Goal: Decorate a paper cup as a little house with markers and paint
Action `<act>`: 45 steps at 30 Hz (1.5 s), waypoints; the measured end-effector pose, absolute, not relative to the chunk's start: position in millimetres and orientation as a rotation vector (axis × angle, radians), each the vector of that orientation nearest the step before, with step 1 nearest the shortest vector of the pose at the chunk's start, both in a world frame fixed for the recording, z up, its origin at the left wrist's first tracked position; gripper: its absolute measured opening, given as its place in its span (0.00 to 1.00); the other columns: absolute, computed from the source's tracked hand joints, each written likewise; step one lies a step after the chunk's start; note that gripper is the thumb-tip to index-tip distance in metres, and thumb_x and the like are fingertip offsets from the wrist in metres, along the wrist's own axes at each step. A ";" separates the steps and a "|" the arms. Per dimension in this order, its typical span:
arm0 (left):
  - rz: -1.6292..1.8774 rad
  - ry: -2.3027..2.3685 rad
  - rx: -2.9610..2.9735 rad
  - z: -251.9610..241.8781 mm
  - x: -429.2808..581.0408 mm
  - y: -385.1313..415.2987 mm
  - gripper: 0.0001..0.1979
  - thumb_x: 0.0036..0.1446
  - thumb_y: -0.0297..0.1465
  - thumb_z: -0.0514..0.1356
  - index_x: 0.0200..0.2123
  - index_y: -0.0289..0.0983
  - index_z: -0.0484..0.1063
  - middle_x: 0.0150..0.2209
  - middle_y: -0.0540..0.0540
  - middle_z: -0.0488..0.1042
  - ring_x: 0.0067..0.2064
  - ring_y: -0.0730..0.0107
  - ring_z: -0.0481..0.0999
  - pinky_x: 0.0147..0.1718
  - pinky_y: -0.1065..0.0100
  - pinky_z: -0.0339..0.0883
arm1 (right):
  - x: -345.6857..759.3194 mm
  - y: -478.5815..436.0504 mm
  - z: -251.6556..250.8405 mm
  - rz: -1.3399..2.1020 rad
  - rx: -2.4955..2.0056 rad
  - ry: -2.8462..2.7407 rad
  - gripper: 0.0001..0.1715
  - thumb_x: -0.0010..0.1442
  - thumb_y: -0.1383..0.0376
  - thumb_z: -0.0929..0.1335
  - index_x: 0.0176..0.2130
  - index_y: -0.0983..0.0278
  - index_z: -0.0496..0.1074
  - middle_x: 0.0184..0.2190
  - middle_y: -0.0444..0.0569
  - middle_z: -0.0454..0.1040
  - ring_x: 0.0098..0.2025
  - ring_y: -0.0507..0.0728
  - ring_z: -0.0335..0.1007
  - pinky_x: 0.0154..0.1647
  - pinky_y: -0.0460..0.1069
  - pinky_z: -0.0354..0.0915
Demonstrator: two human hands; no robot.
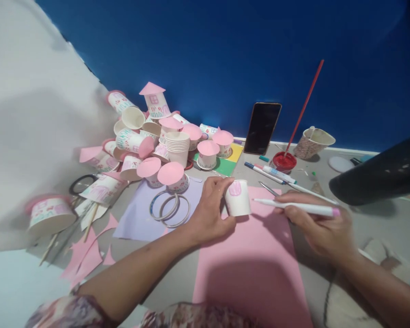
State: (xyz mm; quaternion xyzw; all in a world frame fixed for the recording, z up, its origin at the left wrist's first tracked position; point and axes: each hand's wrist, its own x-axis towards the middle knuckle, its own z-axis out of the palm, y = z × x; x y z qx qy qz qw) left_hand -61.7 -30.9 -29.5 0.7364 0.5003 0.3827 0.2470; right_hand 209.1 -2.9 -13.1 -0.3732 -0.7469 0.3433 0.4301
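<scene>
My left hand (214, 212) is closed around a small white paper cup (238, 204), holding it upside down just over a pink paper sheet (246, 255). A pink-purple window shape is coloured near the cup's upper end; the rest of the side facing me is blank. In my right hand (323, 228) is a white felt-tip pen (304, 208) with a pink end. Its tip points left, a little apart from the cup's right side. Behind my right fingers lies a thin metal-looking pointed item (268, 187), partly covered.
Decorated paper-cup houses with pink cone roofs (171, 174) crowd the left, beside stacked plain cups (176, 148). Two bangles (169, 209) rest on lilac paper (133, 223). A phone (262, 127) leans on the blue wall. Red paint pot (284, 162), pens (269, 173) and a dark cylinder (379, 168) stand right.
</scene>
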 end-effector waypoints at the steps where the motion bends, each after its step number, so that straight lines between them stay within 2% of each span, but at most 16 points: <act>1: 1.046 1.356 2.010 -28.8 -61.8 -30.7 0.42 0.49 0.23 0.69 0.66 0.46 0.61 0.58 0.38 0.66 0.61 0.46 0.66 0.62 0.41 0.67 | 205.3 -5.5 -8.5 0.785 -0.931 -1.890 0.06 0.71 0.61 0.72 0.46 0.54 0.81 0.33 0.47 0.85 0.33 0.61 0.83 0.31 0.55 0.77; 5: 1.043 1.316 2.011 -25.5 -62.6 -30.1 0.40 0.50 0.24 0.68 0.66 0.45 0.61 0.58 0.38 0.66 0.60 0.46 0.67 0.61 0.42 0.68 | 192.7 -11.0 4.0 0.572 -0.902 -1.977 0.04 0.68 0.63 0.72 0.40 0.54 0.79 0.32 0.45 0.85 0.32 0.61 0.83 0.44 0.59 0.79; 7: 1.033 1.293 2.011 -24.6 -62.7 -30.1 0.40 0.51 0.24 0.68 0.66 0.45 0.62 0.58 0.38 0.67 0.61 0.46 0.67 0.61 0.42 0.68 | 190.3 -11.1 6.0 0.532 -0.879 -2.006 0.04 0.68 0.64 0.71 0.39 0.54 0.77 0.31 0.45 0.85 0.31 0.61 0.83 0.46 0.59 0.79; 9: 1.017 1.278 2.007 -24.4 -62.5 -30.4 0.39 0.51 0.25 0.68 0.66 0.45 0.62 0.58 0.38 0.67 0.61 0.45 0.67 0.61 0.42 0.68 | 189.8 -10.5 6.6 0.520 -0.862 -2.019 0.05 0.68 0.66 0.70 0.40 0.54 0.76 0.31 0.44 0.84 0.31 0.60 0.82 0.44 0.59 0.78; 14: 0.993 1.277 1.996 -25.9 -61.6 -31.2 0.40 0.49 0.23 0.68 0.65 0.45 0.62 0.59 0.37 0.66 0.62 0.45 0.68 0.62 0.42 0.68 | 190.1 -8.8 7.7 0.522 -0.848 -2.023 0.06 0.68 0.67 0.69 0.40 0.54 0.75 0.31 0.46 0.83 0.31 0.60 0.80 0.32 0.54 0.74; 17: 1.012 1.266 1.986 -26.4 -61.3 -31.1 0.40 0.48 0.22 0.68 0.64 0.44 0.63 0.58 0.37 0.66 0.61 0.45 0.69 0.62 0.44 0.68 | 190.3 -7.9 8.4 0.522 -0.834 -2.031 0.07 0.68 0.68 0.70 0.40 0.55 0.75 0.30 0.47 0.82 0.31 0.60 0.80 0.29 0.54 0.72; 24: 1.027 1.239 2.023 -25.6 -61.3 -29.8 0.38 0.51 0.23 0.68 0.64 0.43 0.62 0.58 0.38 0.67 0.61 0.50 0.69 0.62 0.48 0.69 | 192.1 -7.3 5.9 0.475 -0.738 -2.058 0.07 0.67 0.70 0.70 0.41 0.57 0.75 0.30 0.44 0.82 0.30 0.57 0.79 0.34 0.52 0.72; 31: 1.004 1.220 2.015 -24.7 -62.4 -30.7 0.39 0.49 0.21 0.66 0.64 0.42 0.62 0.59 0.38 0.67 0.62 0.51 0.68 0.62 0.49 0.69 | 192.0 -8.3 5.1 0.471 -0.722 -2.062 0.07 0.68 0.70 0.70 0.41 0.58 0.76 0.30 0.44 0.82 0.31 0.56 0.79 0.34 0.50 0.72; 45: 1.003 1.188 2.036 -26.8 -63.4 -31.0 0.41 0.49 0.21 0.66 0.65 0.45 0.61 0.60 0.38 0.66 0.62 0.50 0.69 0.61 0.47 0.71 | 191.2 -8.1 6.0 0.463 -0.728 -2.061 0.08 0.67 0.71 0.70 0.41 0.57 0.76 0.29 0.43 0.82 0.30 0.56 0.78 0.34 0.51 0.71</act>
